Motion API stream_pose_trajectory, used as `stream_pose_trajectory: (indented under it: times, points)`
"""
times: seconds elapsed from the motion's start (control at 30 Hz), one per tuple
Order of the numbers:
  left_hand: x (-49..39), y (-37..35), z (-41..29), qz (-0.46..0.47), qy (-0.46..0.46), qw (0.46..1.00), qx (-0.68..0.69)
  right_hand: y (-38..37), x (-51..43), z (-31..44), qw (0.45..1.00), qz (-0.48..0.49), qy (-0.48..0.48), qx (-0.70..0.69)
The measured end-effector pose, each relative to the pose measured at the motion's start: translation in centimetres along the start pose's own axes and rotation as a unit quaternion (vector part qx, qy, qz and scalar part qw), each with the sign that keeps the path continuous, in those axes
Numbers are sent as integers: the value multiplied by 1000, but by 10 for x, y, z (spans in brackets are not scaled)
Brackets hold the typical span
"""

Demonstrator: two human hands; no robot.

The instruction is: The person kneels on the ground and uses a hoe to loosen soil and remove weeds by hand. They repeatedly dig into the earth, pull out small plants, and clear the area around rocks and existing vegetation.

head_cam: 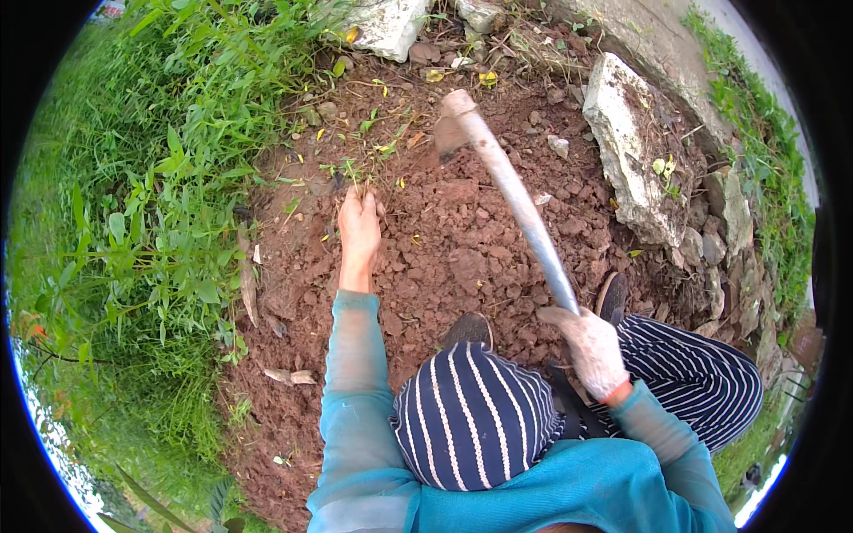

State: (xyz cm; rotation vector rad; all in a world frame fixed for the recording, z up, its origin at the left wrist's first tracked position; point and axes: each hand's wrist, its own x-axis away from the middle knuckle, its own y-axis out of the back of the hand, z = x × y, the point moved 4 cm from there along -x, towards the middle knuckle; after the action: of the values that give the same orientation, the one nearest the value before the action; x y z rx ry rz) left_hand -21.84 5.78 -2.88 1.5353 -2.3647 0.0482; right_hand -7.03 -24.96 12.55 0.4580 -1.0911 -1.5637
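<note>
My bare left hand (362, 216) reaches forward over the reddish-brown soil (460, 260), its fingers closed on the stems of a small green weed (351, 172). A white knitted glove, soiled with earth, covers my right hand (592, 350), which grips the lower end of a hoe's metal handle (523, 200). That handle slants up and to the left. At its far end is a mud-caked hoe blade (450, 136), blurred and close to the ground. Whether the blade touches the soil I cannot tell.
Dense green weeds (146, 200) line the left side. A large white-faced stone slab (626, 143) and smaller stones (703, 246) border the soil at right, below a concrete edge (653, 46). Another pale rock (386, 26) lies at the top. Wood pieces (290, 376) rest at left.
</note>
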Motion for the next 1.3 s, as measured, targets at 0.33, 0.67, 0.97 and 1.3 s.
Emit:
stream_pose_trajectory:
  times: [0.33, 0.67, 0.97, 1.3]
  points:
    - [-55, -45, -4, 106, -63, 940, -318, -35, -11, -17, 872, 156, -272, -376]
    - [-28, -48, 11, -61, -115, 940, -316, 37, -11, 26, 989, 42, -31, -140]
    - [-15, -47, 33, -189, -66, 969, -147, 90, -71, 34, 798, -297, 73, -519]
    - [-3, -39, 33, -221, -134, 957, -135, -87, -28, -16, 955, 80, -62, -280]
